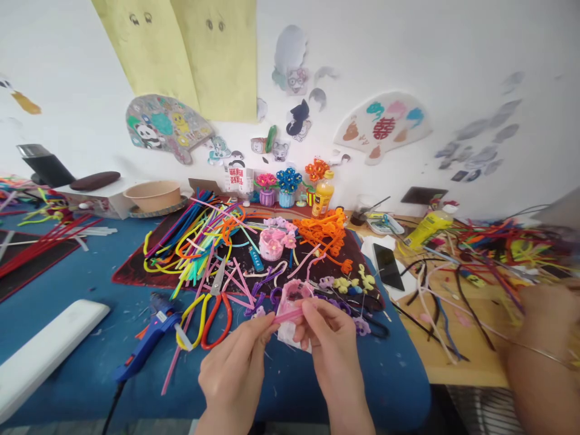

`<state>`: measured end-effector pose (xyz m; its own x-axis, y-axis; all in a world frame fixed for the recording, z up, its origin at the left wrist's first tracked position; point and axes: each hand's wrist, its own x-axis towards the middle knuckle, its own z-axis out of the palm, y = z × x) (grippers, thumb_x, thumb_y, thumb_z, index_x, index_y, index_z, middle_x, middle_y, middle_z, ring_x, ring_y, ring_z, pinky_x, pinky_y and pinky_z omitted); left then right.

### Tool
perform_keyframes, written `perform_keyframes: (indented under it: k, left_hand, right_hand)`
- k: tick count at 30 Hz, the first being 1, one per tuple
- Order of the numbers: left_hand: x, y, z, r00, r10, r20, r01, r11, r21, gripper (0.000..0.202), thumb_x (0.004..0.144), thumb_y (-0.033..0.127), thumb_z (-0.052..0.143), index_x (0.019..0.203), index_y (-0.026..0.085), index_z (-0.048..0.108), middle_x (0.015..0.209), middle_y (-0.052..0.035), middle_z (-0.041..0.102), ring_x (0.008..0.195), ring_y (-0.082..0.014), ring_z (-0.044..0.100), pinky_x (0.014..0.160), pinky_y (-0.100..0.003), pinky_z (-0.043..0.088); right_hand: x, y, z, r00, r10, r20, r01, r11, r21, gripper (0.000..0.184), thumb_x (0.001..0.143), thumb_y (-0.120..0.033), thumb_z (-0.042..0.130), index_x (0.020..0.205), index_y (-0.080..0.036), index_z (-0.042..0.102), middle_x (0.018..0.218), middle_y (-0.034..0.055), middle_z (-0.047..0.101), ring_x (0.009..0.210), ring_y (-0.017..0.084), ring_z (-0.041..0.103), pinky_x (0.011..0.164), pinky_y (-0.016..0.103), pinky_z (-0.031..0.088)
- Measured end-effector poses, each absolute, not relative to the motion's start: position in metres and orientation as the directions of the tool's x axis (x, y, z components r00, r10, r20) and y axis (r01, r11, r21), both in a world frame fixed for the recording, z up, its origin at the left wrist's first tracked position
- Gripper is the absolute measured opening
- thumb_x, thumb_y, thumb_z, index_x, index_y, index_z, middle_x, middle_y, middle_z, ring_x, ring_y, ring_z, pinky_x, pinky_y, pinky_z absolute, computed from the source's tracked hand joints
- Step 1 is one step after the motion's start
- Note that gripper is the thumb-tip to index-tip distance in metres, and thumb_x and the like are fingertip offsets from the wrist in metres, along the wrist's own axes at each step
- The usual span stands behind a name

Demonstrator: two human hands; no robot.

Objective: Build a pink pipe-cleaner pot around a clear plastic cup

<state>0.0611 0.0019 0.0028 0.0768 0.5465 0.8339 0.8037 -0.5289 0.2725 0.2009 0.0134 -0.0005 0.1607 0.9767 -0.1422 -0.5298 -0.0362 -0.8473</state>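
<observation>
A short pink pipe cleaner (289, 316) is stretched between my two hands at the table's near side. My left hand (238, 359) pinches its left end, and my right hand (334, 341) grips the right end between thumb and fingers. Just behind them is a small pink fuzzy cup (296, 291), partly hidden by the fingers; whether a hand touches it I cannot tell. Left of my hands lie scissors (218, 302) with yellow and red handles and a blue glue gun (151, 335). Farther back stands a finished-looking pink flower basket (272, 244).
Bundled colourful pipe cleaners (199, 235) and orange twisted stems (322, 232) cover the dark mat (136, 266). A white bar-shaped object (49, 356) lies at left. On the wooden table, a phone (388, 266) lies near another person's blurred arm (544, 356).
</observation>
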Motion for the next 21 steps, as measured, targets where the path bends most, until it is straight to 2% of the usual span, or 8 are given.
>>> perform_keyframes:
  k: [4, 8, 11, 15, 18, 21]
  left_hand:
    - [0.053, 0.005, 0.001, 0.118, 0.589, 0.8, 0.78, -0.554, 0.293, 0.008, 0.093, 0.016, 0.065, 0.096, 0.016, 0.072, 0.077, 0.0004, 0.08, 0.059, -0.0104, 0.074, 0.072, -0.015, 0.059]
    - [0.05, 0.009, 0.003, 0.08, 0.67, 0.738, 0.75, -0.528, 0.398, 0.01, 0.094, 0.02, 0.062, 0.097, 0.018, 0.072, 0.08, 0.0007, 0.081, 0.061, -0.0126, 0.076, 0.068, -0.016, 0.06]
    - [0.052, 0.014, 0.007, 0.086, 0.672, 0.735, 0.687, -0.574, 0.445, 0.015, 0.096, 0.018, 0.057, 0.091, 0.019, 0.072, 0.074, 0.0007, 0.08, 0.056, -0.0126, 0.075, 0.059, -0.015, 0.06]
    - [0.054, 0.018, 0.013, 0.126, 0.654, 0.746, 0.633, -0.632, 0.447, 0.019, 0.096, 0.019, 0.057, 0.085, 0.019, 0.072, 0.072, 0.0011, 0.08, 0.054, -0.0115, 0.074, 0.058, -0.014, 0.059]
    - [0.053, 0.019, 0.016, 0.143, 0.66, 0.738, 0.608, -0.647, 0.461, 0.016, 0.095, 0.02, 0.06, 0.084, 0.018, 0.072, 0.072, 0.0007, 0.08, 0.054, -0.0104, 0.074, 0.059, -0.012, 0.058]
    - [0.051, 0.02, 0.019, 0.17, 0.664, 0.728, 0.581, -0.664, 0.47, 0.016, 0.094, 0.018, 0.06, 0.082, 0.018, 0.072, 0.068, 0.0022, 0.078, 0.054, -0.0092, 0.073, 0.058, -0.01, 0.057]
  right_hand:
    - [0.213, 0.018, -0.008, 0.074, 0.993, -0.095, -0.436, -0.053, -0.898, 0.02, 0.07, -0.036, 0.088, 0.072, -0.018, 0.08, 0.054, 0.0023, 0.071, 0.043, 0.014, 0.066, 0.04, 0.02, 0.052]
    - [0.221, 0.018, -0.004, 0.038, 0.997, -0.072, -0.384, -0.052, -0.922, 0.015, 0.072, -0.032, 0.086, 0.075, -0.018, 0.081, 0.06, 0.0039, 0.075, 0.049, 0.017, 0.07, 0.047, 0.023, 0.056]
    - [0.225, 0.018, 0.001, -0.032, 0.999, -0.043, -0.22, -0.049, -0.974, 0.015, 0.077, -0.034, 0.082, 0.085, -0.021, 0.083, 0.064, 0.0034, 0.076, 0.055, 0.017, 0.072, 0.051, 0.023, 0.057]
    - [0.227, 0.022, 0.006, -0.13, 0.991, -0.035, 0.018, -0.033, -0.999, 0.021, 0.082, -0.039, 0.076, 0.089, -0.021, 0.084, 0.063, 0.0025, 0.074, 0.053, 0.015, 0.067, 0.05, 0.022, 0.054]
    - [0.228, 0.025, 0.008, -0.164, 0.985, -0.053, 0.031, -0.049, -0.998, 0.021, 0.082, -0.04, 0.076, 0.083, -0.02, 0.083, 0.057, 0.0007, 0.069, 0.049, 0.014, 0.064, 0.047, 0.021, 0.051]
    - [0.228, 0.028, 0.01, -0.203, 0.975, -0.094, -0.056, -0.107, -0.993, 0.022, 0.077, -0.04, 0.08, 0.078, -0.018, 0.082, 0.054, 0.0001, 0.068, 0.047, 0.013, 0.064, 0.043, 0.02, 0.048]
